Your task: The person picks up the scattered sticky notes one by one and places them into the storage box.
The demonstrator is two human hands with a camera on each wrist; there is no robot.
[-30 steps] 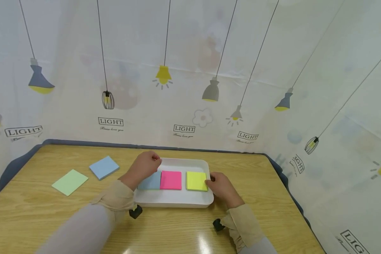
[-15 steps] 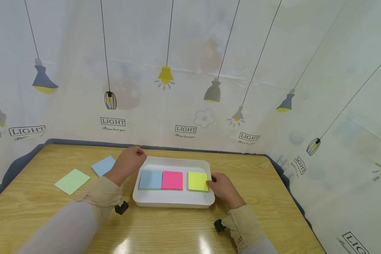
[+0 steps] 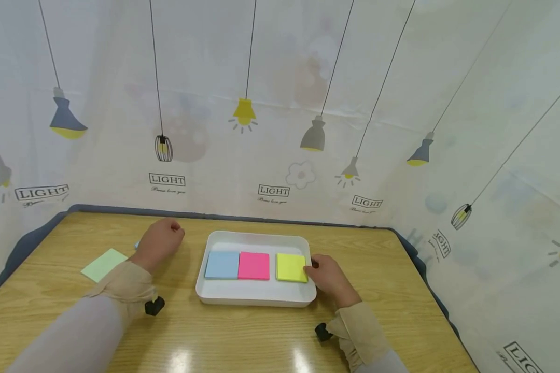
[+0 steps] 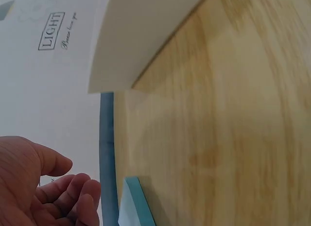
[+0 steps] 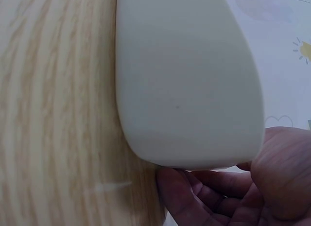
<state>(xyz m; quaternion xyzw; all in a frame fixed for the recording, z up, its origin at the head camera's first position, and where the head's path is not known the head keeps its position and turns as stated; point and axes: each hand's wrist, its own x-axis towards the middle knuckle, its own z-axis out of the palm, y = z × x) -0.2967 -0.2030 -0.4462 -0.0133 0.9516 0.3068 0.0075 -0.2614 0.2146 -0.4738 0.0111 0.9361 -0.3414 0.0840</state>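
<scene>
Leftward across the table (image 3: 242,336) goes my left hand (image 3: 158,242), away from the white tray (image 3: 254,298) where it was a second ago; it now hovers over the blue pad (image 4: 133,204) lying near the far left corner, hiding most of it in the head view. From the left wrist camera I see its fingers (image 4: 73,194) loosely curled and holding nothing, just beside the pad's corner. My right hand (image 3: 329,274) stays at the tray's right end, fingers curled under and against the rim, thumb by the yellow pad (image 3: 291,267). Inside the tray, a blue pad (image 3: 221,264), a pink pad (image 3: 254,266) and the yellow one lie flat in a row. A green pad (image 3: 103,264) lies near the table's left edge.
</scene>
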